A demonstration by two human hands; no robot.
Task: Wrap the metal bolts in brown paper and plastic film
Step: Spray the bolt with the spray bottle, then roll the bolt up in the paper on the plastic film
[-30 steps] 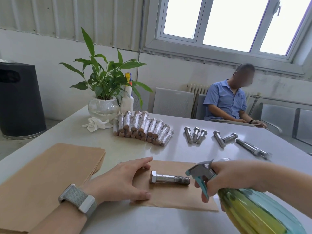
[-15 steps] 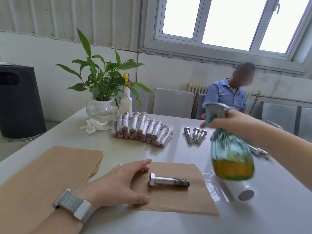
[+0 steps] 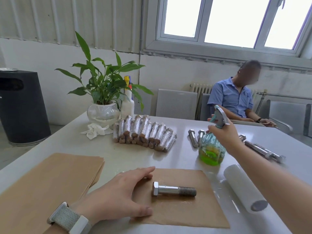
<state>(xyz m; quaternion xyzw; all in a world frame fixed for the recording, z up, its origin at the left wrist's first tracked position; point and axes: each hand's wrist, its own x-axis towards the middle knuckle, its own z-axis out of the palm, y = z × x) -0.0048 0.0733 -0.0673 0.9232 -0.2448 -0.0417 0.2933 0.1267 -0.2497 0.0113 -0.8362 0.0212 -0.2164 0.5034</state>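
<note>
Our left hand (image 3: pixel 116 195) lies spread and flat on the left edge of the brown paper (image 3: pixel 182 211), and the bolt (image 3: pixel 173 191) lies on this paper just beside it. Our right hand (image 3: pixel 224 134) grips the spray bottle (image 3: pixel 211 152) on the counter (image 3: pixel 135 159), behind the film roll (image 3: pixel 243 186).

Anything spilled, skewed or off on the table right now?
Only a crumpled white tissue lying loose by the plant bowl. The bolt lies flat on the brown paper; wrapped bolts sit in a tidy stack.
</note>
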